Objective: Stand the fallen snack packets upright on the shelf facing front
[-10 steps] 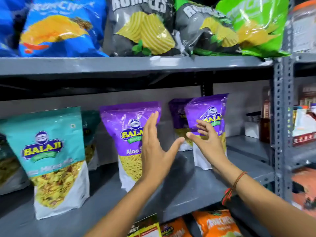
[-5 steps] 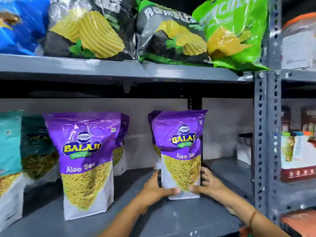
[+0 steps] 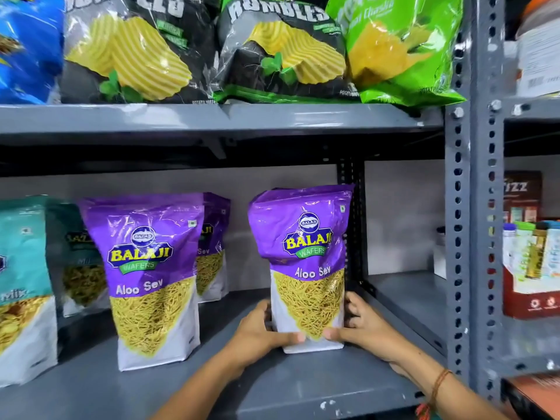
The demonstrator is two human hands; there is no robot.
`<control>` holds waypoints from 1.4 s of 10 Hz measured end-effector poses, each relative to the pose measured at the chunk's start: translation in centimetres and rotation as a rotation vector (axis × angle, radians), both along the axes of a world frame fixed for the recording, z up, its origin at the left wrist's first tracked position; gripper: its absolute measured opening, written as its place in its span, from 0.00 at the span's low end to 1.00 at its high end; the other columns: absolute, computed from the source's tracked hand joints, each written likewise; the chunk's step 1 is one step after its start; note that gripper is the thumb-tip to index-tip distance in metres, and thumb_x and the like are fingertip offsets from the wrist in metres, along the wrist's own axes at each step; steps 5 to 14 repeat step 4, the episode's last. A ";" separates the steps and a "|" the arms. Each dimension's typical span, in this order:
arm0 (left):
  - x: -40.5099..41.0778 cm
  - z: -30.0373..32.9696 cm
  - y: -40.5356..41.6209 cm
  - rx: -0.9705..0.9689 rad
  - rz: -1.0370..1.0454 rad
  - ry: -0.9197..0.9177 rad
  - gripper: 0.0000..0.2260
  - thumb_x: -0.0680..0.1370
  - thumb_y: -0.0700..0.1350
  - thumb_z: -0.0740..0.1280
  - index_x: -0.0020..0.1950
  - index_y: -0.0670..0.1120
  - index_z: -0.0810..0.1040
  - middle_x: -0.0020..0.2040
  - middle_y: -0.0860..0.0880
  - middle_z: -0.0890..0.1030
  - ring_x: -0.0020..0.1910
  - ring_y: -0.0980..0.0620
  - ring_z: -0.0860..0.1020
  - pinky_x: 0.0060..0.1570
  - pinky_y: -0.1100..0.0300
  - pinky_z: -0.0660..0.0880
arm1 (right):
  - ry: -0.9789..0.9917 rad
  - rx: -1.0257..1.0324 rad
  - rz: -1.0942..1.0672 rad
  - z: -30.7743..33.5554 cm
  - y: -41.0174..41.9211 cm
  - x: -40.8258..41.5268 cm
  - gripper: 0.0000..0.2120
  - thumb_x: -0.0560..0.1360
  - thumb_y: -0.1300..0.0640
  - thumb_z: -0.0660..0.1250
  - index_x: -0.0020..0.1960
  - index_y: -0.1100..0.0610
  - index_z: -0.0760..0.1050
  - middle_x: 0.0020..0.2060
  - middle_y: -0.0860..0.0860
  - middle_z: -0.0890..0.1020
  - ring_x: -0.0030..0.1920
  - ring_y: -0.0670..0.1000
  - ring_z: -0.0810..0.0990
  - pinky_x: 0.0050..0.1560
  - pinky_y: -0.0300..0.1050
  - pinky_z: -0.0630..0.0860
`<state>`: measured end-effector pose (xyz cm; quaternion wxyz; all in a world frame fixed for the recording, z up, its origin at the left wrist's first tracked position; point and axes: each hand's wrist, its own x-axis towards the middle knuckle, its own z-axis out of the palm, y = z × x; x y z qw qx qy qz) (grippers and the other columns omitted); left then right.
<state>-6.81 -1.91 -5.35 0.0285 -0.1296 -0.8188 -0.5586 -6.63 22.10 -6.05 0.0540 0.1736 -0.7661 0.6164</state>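
A purple Aloo Sev packet stands upright on the grey shelf, label to the front. My left hand grips its lower left side and my right hand its lower right side, thumbs across the white bottom. A second purple Aloo Sev packet stands upright to the left, and a third one stands behind it. A teal mix packet stands at the far left, with a darker teal packet behind.
The upper shelf carries large chip bags. A perforated steel upright closes the bay on the right, with boxes and bottles on the neighbouring rack. A white object sits at the back right.
Both hands went from hovering in front of the packets to gripping the right purple packet at its base. The packet now stands nearer the shelf's front, and the view has shifted right.
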 end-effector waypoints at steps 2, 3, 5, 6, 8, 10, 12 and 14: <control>0.7 0.3 0.1 0.001 -0.002 -0.012 0.39 0.54 0.55 0.82 0.63 0.52 0.74 0.60 0.54 0.83 0.57 0.56 0.82 0.62 0.56 0.78 | -0.010 0.035 0.044 0.4 0.2 0.4 0.41 0.59 0.55 0.82 0.68 0.51 0.68 0.64 0.50 0.79 0.58 0.48 0.83 0.52 0.35 0.78; 2.0 0.3 -0.3 0.019 0.041 -0.011 0.49 0.57 0.54 0.82 0.74 0.49 0.66 0.64 0.54 0.79 0.63 0.55 0.79 0.67 0.56 0.74 | 0.001 0.066 -0.062 0.8 -0.3 1.0 0.59 0.53 0.45 0.81 0.77 0.48 0.54 0.70 0.48 0.67 0.68 0.51 0.72 0.64 0.41 0.71; 4.1 0.2 -1.6 -0.028 0.143 0.063 0.54 0.60 0.55 0.81 0.79 0.50 0.57 0.73 0.48 0.72 0.72 0.51 0.71 0.71 0.55 0.68 | 0.141 -0.064 -0.297 0.9 -1.6 2.2 0.49 0.63 0.48 0.80 0.76 0.49 0.57 0.72 0.50 0.66 0.70 0.51 0.69 0.64 0.45 0.68; 4.1 0.2 -1.6 -0.028 0.143 0.063 0.54 0.60 0.55 0.81 0.79 0.50 0.57 0.73 0.48 0.72 0.72 0.51 0.71 0.71 0.55 0.68 | 0.141 -0.064 -0.297 0.9 -1.6 2.2 0.49 0.63 0.48 0.80 0.76 0.49 0.57 0.72 0.50 0.66 0.70 0.51 0.69 0.64 0.45 0.68; 4.1 0.2 -1.6 -0.028 0.143 0.063 0.54 0.60 0.55 0.81 0.79 0.50 0.57 0.73 0.48 0.72 0.72 0.51 0.71 0.71 0.55 0.68 | 0.141 -0.064 -0.297 0.9 -1.6 2.2 0.49 0.63 0.48 0.80 0.76 0.49 0.57 0.72 0.50 0.66 0.70 0.51 0.69 0.64 0.45 0.68; 4.1 0.2 -1.6 -0.028 0.143 0.063 0.54 0.60 0.55 0.81 0.79 0.50 0.57 0.73 0.48 0.72 0.72 0.51 0.71 0.71 0.55 0.68 | 0.141 -0.064 -0.297 0.9 -1.6 2.2 0.49 0.63 0.48 0.80 0.76 0.49 0.57 0.72 0.50 0.66 0.70 0.51 0.69 0.64 0.45 0.68; 4.1 0.2 -1.6 -0.028 0.143 0.063 0.54 0.60 0.55 0.81 0.79 0.50 0.57 0.73 0.48 0.72 0.72 0.51 0.71 0.71 0.55 0.68 | 0.141 -0.064 -0.297 0.9 -1.6 2.2 0.49 0.63 0.48 0.80 0.76 0.49 0.57 0.72 0.50 0.66 0.70 0.51 0.69 0.64 0.45 0.68; 4.1 0.2 -1.6 -0.028 0.143 0.063 0.54 0.60 0.55 0.81 0.79 0.50 0.57 0.73 0.48 0.72 0.72 0.51 0.71 0.71 0.55 0.68 | 0.141 -0.064 -0.297 0.9 -1.6 2.2 0.49 0.63 0.48 0.80 0.76 0.49 0.57 0.72 0.50 0.66 0.70 0.51 0.69 0.64 0.45 0.68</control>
